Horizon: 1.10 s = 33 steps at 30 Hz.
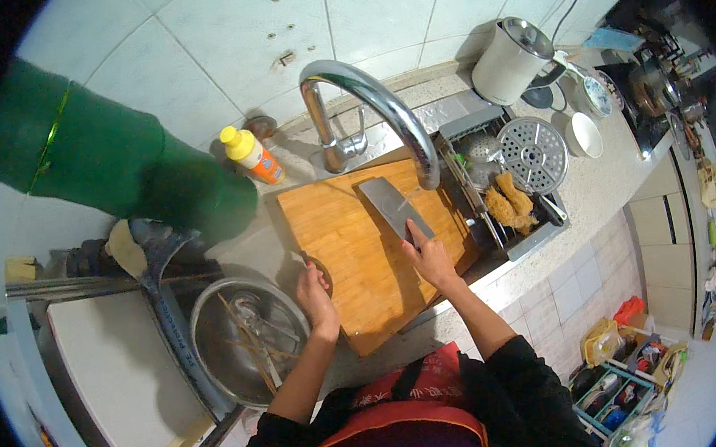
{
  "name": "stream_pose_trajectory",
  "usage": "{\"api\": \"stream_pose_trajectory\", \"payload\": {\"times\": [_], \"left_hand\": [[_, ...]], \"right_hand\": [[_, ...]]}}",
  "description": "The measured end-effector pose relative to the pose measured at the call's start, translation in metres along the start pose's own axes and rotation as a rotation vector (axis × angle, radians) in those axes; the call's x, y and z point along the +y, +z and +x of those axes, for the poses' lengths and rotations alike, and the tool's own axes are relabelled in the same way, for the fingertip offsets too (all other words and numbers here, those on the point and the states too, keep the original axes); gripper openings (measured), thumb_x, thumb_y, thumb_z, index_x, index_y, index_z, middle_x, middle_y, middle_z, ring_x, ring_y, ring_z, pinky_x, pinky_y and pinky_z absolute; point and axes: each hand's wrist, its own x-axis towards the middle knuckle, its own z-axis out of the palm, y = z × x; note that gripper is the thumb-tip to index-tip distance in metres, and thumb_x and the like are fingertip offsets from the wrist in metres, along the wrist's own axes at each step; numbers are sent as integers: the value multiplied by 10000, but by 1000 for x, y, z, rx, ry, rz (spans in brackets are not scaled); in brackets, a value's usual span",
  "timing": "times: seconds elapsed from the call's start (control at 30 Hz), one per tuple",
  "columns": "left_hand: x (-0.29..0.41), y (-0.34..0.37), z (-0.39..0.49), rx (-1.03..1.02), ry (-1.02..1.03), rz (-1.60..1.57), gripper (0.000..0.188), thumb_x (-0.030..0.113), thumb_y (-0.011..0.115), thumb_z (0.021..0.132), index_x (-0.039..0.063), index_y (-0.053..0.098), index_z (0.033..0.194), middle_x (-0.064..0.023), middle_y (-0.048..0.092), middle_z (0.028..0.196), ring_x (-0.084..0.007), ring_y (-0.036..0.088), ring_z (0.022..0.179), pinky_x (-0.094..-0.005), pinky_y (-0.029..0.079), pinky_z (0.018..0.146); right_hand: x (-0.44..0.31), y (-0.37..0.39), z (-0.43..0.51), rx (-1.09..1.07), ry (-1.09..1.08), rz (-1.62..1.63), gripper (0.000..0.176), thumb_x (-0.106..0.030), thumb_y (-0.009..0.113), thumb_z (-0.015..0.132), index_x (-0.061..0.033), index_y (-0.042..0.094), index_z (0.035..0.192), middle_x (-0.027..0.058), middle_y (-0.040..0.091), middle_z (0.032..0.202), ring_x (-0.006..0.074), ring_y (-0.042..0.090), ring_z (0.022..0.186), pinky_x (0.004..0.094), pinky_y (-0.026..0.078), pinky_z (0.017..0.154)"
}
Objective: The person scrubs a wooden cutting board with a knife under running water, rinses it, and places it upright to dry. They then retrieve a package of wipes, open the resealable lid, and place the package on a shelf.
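Observation:
A wooden cutting board (347, 250) lies at a slant over the sink, under the faucet. On it rests a cleaver (388, 202), its broad blade towards the wall. My right hand (432, 265) closes on the near end of the cleaver, the index finger along the blade; the handle is hidden by the hand. My left hand (317, 300) is at the board's left edge, fingers curled beside a dark oval handle slot (323, 279). A small pale blurred patch shows at its fingertips, and whether it grips the board is unclear.
A steel basin (207, 358) with chopsticks and utensils stands left. Over the board arches a chrome faucet (378, 87). A yellow-capped bottle (253, 156) and a large green cylinder (134, 147) are behind left. Right are a dish rack (470, 194), a steamer plate (534, 154) and an electric kettle (501, 67).

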Motion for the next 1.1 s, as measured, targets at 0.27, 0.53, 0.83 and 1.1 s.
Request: {"api": "stream_pose_trajectory", "payload": {"times": [0.27,0.53,0.83,1.1], "left_hand": [[3,3,-11,70,189,108,320,191,586,903,41,461,1156,-70,479,1045,-190,468,974,-331,378,874],[29,66,-55,-746,721,659,394,222,457,950,23,482,1289,-181,438,1349,-347,328,1306,-426,229,1093],[15,113,-24,-1185,911,1148,496,306,388,952,45,395,1374,-170,357,1436,-304,260,1368,-443,209,1120],[2,148,-16,-1008,1184,1440,472,289,451,910,210,430,1375,-75,326,1471,-272,281,1365,-484,135,1127]], "right_hand": [[-35,-38,24,-184,-93,-412,697,-386,560,882,-12,282,1400,240,624,682,393,622,604,487,474,541],[-39,-44,3,-92,-212,-231,616,-362,600,856,-3,312,1266,236,621,674,400,619,615,501,459,541],[-29,-75,-19,-42,-14,56,617,-116,690,783,-48,249,1209,200,632,736,358,652,699,408,497,605],[-28,-82,-28,-5,-183,-26,484,-153,673,815,-20,302,1096,187,625,667,405,622,626,451,474,511]]}}
